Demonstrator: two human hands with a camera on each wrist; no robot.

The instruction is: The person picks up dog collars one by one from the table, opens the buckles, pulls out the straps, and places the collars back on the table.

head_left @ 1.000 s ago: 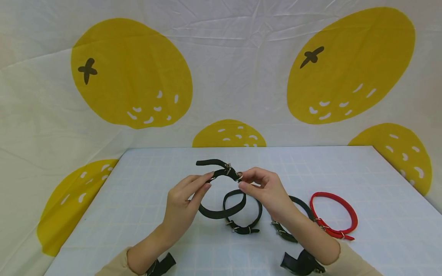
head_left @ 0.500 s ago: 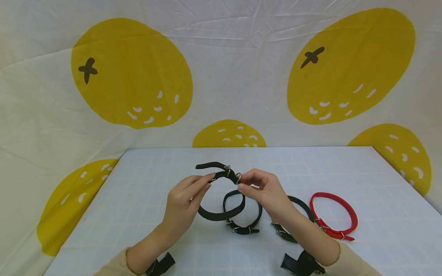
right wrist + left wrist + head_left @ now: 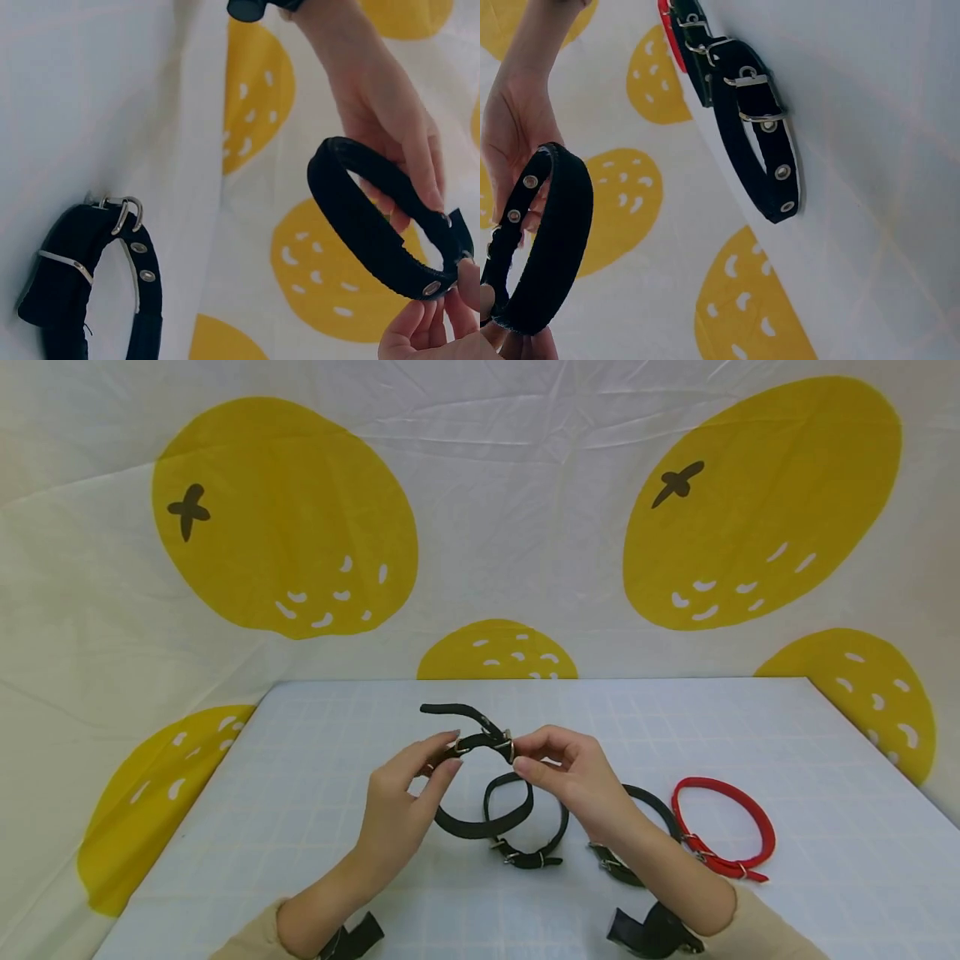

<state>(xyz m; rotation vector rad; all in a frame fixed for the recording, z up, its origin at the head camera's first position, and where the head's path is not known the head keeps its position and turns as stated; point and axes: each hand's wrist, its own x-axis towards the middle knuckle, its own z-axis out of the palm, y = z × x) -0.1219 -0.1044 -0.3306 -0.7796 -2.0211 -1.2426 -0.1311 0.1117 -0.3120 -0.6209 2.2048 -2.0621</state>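
Note:
Both hands hold a black collar (image 3: 485, 829) up above the table, its loop hanging down and its loose strap end pointing left. With thumb and fingers, my left hand (image 3: 405, 789) pinches the band left of the buckle. My right hand (image 3: 566, 768) pinches it at the metal ring beside the buckle. Eyelets show along the band of this collar (image 3: 574, 217) in the left wrist view. Below and behind it a second black collar (image 3: 555, 839) lies buckled on the table. The right forearm partly hides a dark green collar (image 3: 618, 867).
A red collar (image 3: 765, 827) lies at the right, touching the green one. Black straps (image 3: 656, 931) show near the front by each forearm. The white table (image 3: 337, 710) ends at a cloth backdrop (image 3: 510, 527) with yellow fruit prints.
The left fingers have shifted slightly along the band and spread a little. The collar's buckle and strap end have tilted and moved slightly left. The collars on the table have not moved.

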